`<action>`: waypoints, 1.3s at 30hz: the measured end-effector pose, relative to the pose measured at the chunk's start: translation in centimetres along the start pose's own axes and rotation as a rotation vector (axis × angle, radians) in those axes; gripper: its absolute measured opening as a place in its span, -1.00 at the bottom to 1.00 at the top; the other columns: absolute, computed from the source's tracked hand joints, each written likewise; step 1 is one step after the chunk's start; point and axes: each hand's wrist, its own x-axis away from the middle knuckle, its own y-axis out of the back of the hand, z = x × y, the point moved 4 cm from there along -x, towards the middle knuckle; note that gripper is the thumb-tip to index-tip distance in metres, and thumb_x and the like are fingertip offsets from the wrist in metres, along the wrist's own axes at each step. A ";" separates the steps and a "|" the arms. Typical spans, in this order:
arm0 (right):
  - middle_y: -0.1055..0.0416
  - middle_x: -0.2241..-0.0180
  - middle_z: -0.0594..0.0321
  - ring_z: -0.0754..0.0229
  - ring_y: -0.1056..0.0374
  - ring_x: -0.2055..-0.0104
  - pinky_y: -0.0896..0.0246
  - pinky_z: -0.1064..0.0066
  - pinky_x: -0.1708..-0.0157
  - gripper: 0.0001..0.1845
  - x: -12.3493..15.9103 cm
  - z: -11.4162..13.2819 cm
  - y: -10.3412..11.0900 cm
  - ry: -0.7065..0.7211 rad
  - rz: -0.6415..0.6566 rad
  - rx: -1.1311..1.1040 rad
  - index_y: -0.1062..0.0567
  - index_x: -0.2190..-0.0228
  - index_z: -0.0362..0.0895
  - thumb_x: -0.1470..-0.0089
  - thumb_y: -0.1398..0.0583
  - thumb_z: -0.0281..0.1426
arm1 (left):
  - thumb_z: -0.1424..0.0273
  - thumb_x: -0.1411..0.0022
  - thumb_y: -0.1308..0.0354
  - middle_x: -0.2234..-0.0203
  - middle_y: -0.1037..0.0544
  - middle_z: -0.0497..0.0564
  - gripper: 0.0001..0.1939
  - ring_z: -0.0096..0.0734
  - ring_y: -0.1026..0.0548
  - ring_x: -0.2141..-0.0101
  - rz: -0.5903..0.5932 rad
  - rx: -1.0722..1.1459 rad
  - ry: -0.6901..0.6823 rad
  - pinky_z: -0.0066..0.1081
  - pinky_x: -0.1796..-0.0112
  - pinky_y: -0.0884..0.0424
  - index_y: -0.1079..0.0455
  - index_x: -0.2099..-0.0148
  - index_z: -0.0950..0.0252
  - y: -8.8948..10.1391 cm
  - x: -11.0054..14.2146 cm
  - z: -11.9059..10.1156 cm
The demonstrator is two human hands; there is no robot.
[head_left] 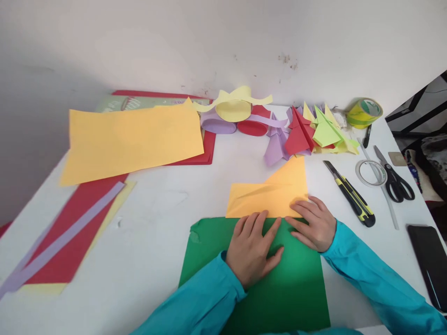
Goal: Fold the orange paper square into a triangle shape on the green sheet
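Note:
A folded sheet of orange paper lies at the far edge of a green mat, with one part slanting up to a point at its right. My left hand lies flat on the mat, fingertips on the paper's near folded edge. Beside it, my right hand rests on the paper's right end with its fingers spread. Neither hand grips anything. Beyond the paper is a pile of folded paper planes, a red paper plane and a light green paper plane among them.
On the right lie a utility knife, scissors, a tape roll, yellow tape and a phone. A large orange sheet and paper loops stand along the wall. Red paper and purple strips lie left.

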 end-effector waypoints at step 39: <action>-0.24 0.57 0.26 0.19 -0.11 0.44 0.02 0.27 0.39 -0.74 -1.4 1.9 0.0 -0.027 0.029 0.193 -0.54 0.20 -0.20 -0.09 -0.20 -0.36 | 0.24 -0.28 0.03 0.52 -0.36 0.07 -0.55 -0.24 -0.31 0.45 0.014 -0.276 -0.015 -0.24 0.39 -0.18 -0.41 0.02 0.55 0.6 -0.1 -1.7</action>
